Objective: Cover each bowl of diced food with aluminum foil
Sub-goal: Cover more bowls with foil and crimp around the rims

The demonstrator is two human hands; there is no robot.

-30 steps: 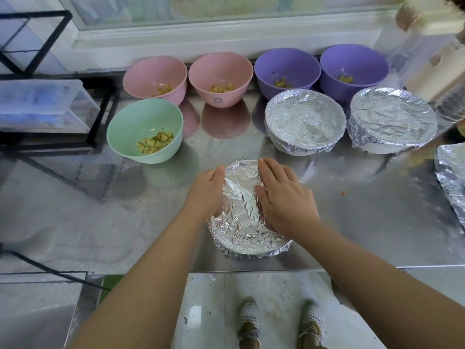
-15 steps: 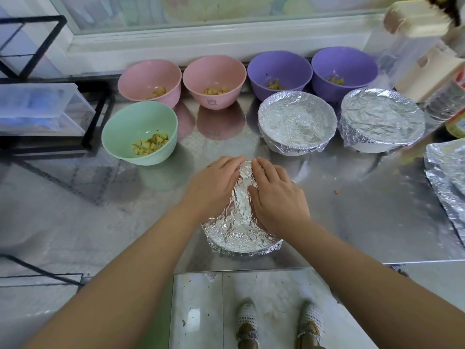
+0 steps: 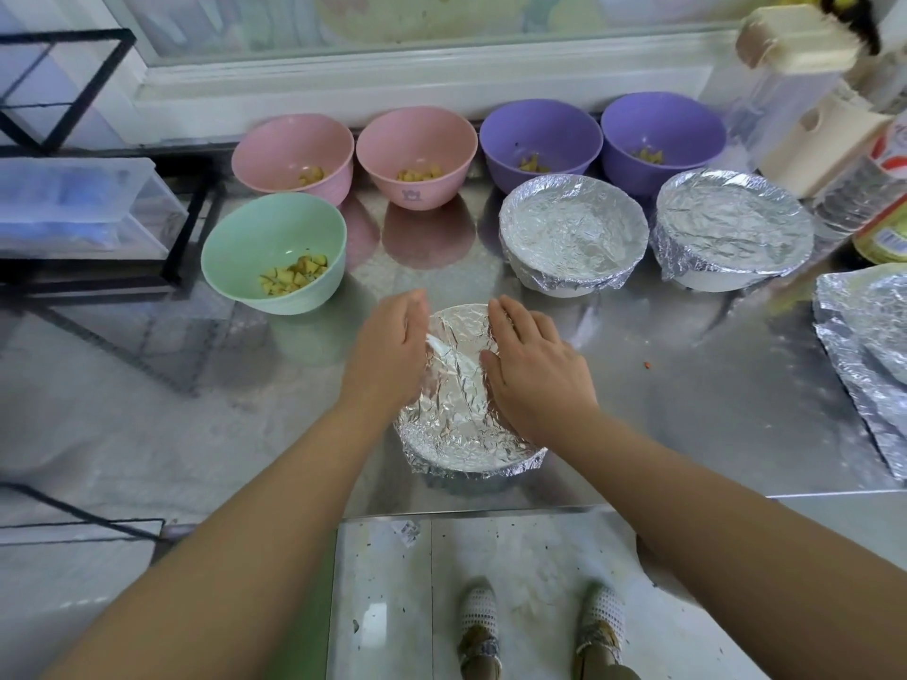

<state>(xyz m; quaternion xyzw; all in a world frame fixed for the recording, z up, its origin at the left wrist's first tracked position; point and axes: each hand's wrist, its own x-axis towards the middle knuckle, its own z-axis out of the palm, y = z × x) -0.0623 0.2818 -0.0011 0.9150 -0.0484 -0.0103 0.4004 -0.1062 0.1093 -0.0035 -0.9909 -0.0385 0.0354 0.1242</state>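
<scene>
A foil-covered bowl (image 3: 459,414) sits near the front edge of the steel table. My left hand (image 3: 387,353) presses on its left rim and my right hand (image 3: 532,370) lies flat on its right side, both on the foil. Two more foil-covered bowls (image 3: 572,230) (image 3: 733,228) stand behind to the right. Uncovered bowls with diced food stand further back: a green bowl (image 3: 272,252), two pink bowls (image 3: 292,157) (image 3: 417,154) and two purple bowls (image 3: 540,139) (image 3: 662,137).
A loose foil sheet (image 3: 868,346) lies at the table's right edge. A clear jug with a cream lid (image 3: 790,66) and bottles stand at the back right. A black rack with a plastic box (image 3: 78,208) stands on the left. My feet show below the table edge.
Both hands slid along the foil from the middle of the bowl's top outward to its left and right sides. The view shifted slightly.
</scene>
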